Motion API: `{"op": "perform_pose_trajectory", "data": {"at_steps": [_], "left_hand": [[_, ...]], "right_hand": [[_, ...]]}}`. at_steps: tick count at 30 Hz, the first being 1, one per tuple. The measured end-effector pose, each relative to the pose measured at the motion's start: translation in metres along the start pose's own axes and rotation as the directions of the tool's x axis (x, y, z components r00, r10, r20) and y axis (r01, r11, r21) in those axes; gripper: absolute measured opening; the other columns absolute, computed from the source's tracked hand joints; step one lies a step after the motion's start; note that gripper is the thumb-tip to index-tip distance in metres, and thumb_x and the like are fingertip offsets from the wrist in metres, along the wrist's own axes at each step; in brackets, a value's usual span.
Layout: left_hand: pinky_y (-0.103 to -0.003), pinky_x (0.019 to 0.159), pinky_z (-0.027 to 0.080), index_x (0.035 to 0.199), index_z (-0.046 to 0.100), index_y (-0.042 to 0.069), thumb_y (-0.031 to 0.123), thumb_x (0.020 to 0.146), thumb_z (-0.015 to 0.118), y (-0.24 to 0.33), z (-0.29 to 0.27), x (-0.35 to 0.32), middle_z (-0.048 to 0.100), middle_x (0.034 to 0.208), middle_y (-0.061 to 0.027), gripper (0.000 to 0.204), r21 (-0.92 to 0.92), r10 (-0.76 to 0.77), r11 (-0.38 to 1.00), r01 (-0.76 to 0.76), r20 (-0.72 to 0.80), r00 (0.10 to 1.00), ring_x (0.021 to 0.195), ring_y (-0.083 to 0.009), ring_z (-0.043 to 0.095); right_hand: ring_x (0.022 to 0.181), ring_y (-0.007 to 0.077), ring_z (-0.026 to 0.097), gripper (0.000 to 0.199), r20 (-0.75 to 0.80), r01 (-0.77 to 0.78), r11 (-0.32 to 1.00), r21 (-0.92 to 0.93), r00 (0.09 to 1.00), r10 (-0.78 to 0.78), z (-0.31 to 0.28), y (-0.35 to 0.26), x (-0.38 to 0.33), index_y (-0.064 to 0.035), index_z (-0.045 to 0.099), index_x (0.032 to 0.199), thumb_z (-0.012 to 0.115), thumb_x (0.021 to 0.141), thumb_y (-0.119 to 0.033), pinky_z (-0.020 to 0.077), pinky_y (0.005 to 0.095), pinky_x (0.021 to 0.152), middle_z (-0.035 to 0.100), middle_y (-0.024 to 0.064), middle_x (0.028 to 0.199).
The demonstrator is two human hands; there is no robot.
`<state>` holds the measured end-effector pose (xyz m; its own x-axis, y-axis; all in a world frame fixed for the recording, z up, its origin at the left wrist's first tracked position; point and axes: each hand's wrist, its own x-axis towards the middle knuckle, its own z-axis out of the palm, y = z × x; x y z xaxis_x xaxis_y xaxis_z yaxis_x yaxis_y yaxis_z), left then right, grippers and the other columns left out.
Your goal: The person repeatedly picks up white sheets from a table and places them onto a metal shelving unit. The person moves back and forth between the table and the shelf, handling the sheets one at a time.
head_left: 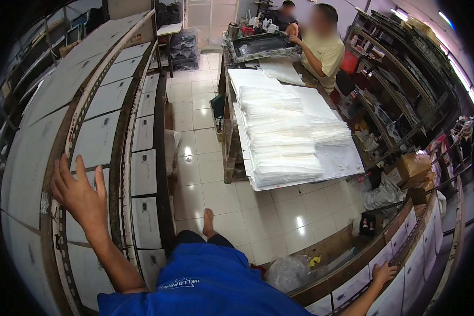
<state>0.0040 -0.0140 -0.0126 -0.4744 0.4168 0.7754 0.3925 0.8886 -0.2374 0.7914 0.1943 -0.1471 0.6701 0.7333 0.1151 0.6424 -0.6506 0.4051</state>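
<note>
My left hand (80,196), fingers spread, rests at the metal edge of the left shelf rack (84,113), over a white printed sheet (96,138). It holds nothing that I can see. Rows of similar pale sheets with small dark prints line the rack's levels. On the other side, my right hand (384,272) reaches out to the low rack (347,276). Its fingers are apart and lie by the upper edge of a white sheet (353,288). Whether the fingertips press on the sheet or the rack's rail, I cannot tell.
Ahead stands a work table with stacked thin white bags or sheets (279,134). A person in a pale shirt (324,52) handles a black framed screen (263,46); another person (283,18) sits behind. Right hold shelves (389,73), a cardboard box (408,167) and clear plastic (288,273).
</note>
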Motion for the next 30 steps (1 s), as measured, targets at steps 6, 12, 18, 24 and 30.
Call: {"op": "perform_pose_trajectory", "data": {"at_steps": [6,12,18,24,30], "left_hand": [[-0.048,0.104,0.033,0.117,0.059,0.009,0.032,0.085,0.065,0.005,-0.002,0.001,0.047,0.132,-0.0111,0.039,-0.031,-0.015,0.999,0.014,-0.024,1.000,0.126,-0.0288,0.040],[-0.048,0.102,0.035,0.116,0.059,0.009,0.032,0.085,0.065,0.007,-0.002,0.002,0.048,0.130,-0.0102,0.039,-0.006,0.003,1.000,-0.003,-0.047,0.999,0.125,-0.0278,0.041],[-0.047,0.104,0.033,0.119,0.059,0.012,0.034,0.088,0.063,0.006,-0.001,0.001,0.047,0.131,-0.0089,0.038,0.047,-0.024,0.999,0.024,-0.011,1.000,0.126,-0.0272,0.041],[-0.048,0.103,0.032,0.115,0.060,0.010,0.033,0.083,0.068,0.006,0.001,0.002,0.048,0.129,-0.0093,0.040,-0.011,-0.019,1.000,0.019,-0.046,0.999,0.124,-0.0272,0.042],[-0.048,0.104,0.032,0.114,0.061,0.009,0.034,0.082,0.068,0.009,-0.002,0.004,0.048,0.127,-0.0102,0.041,-0.014,-0.054,0.998,0.053,-0.025,0.998,0.123,-0.0282,0.041]], "right_hand": [[0.133,0.0491,0.028,0.069,0.040,-0.019,0.999,-0.043,0.999,0.021,-0.015,-0.005,-0.007,-0.0206,0.042,0.139,0.068,0.078,-0.038,0.0296,0.0555,0.105,0.021,0.0364,0.144],[0.129,0.0509,0.030,0.066,-0.003,-0.003,0.998,-0.056,1.000,0.003,-0.008,-0.001,-0.005,-0.0185,0.044,0.136,0.067,0.077,-0.036,0.0310,0.0580,0.102,0.024,0.0368,0.142],[0.127,0.0503,0.033,0.063,-0.048,-0.022,0.998,-0.051,0.999,0.020,0.003,-0.003,0.002,-0.0185,0.048,0.132,0.067,0.075,-0.037,0.0316,0.0586,0.101,0.025,0.0364,0.141],[0.129,0.0475,0.031,0.062,0.026,-0.056,0.996,-0.069,0.998,0.057,-0.005,-0.005,0.000,-0.0224,0.049,0.132,0.067,0.076,-0.041,0.0330,0.0563,0.101,0.025,0.0328,0.143],[0.131,0.0458,0.029,0.060,0.024,-0.108,0.991,-0.073,0.994,0.110,-0.004,-0.004,0.004,-0.0219,0.049,0.132,0.066,0.077,-0.042,0.0318,0.0560,0.102,0.024,0.0295,0.145]]}}
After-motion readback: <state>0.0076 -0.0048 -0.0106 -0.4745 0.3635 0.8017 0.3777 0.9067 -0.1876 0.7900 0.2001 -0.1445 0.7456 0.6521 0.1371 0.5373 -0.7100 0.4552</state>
